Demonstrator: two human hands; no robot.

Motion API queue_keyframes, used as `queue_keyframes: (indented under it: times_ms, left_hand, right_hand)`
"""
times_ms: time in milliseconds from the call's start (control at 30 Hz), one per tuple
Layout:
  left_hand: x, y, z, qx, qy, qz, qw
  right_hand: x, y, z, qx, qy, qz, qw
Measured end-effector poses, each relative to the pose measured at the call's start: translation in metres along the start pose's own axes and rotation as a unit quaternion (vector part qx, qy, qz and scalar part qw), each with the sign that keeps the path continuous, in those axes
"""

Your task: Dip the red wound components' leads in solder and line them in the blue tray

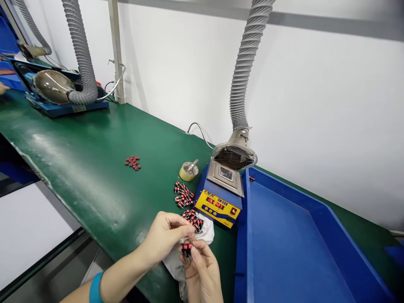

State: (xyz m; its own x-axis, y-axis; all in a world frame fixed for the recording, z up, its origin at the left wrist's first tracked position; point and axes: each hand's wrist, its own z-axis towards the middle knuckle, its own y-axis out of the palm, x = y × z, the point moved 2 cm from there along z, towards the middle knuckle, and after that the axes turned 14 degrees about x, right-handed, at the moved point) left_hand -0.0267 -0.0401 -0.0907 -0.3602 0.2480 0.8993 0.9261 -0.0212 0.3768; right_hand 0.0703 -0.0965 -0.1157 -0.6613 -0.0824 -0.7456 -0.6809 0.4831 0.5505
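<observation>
My right hand [203,267] pinches a few small red-and-black wire-wound coils [187,250] between thumb and fingers, their thin leads pointing down. Just above them, my left hand [168,235] has thumb and forefinger pressed together; whatever is between them is too small to make out. A blue band circles the left wrist. Under and beyond the hands lies a white cloth [206,230]. Piles of similar coils [183,195] rest on the green bench left of a blue-and-yellow solder pot [217,206] with lit red digits, and more coils [193,220] lie by the cloth.
A large blue tray [284,235] fills the right side, with a few coils in its far corner. Over the solder pot hangs a fume hood on a grey hose [244,71]. A yellow round tub [188,171] holds a metal strip. Small red rings [133,163] lie farther left.
</observation>
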Motion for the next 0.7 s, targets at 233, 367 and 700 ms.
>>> queue_keyframes:
  times_ms: [233,367,700]
  left_hand:
    - [0.025,-0.019,0.004,0.123,0.112,-0.017,0.986]
    - [0.018,-0.012,-0.004,-0.021,0.025,0.079,0.996]
    - [0.010,0.008,-0.002,-0.053,-0.038,0.015,0.998]
  right_hand:
    - [-0.006,0.001,-0.003,-0.015,0.048,0.029,0.998]
    - [-0.005,-0.001,-0.002,-0.019,0.058,0.038,0.997]
    - [-0.003,-0.004,0.001,-0.009,0.033,-0.001,0.999]
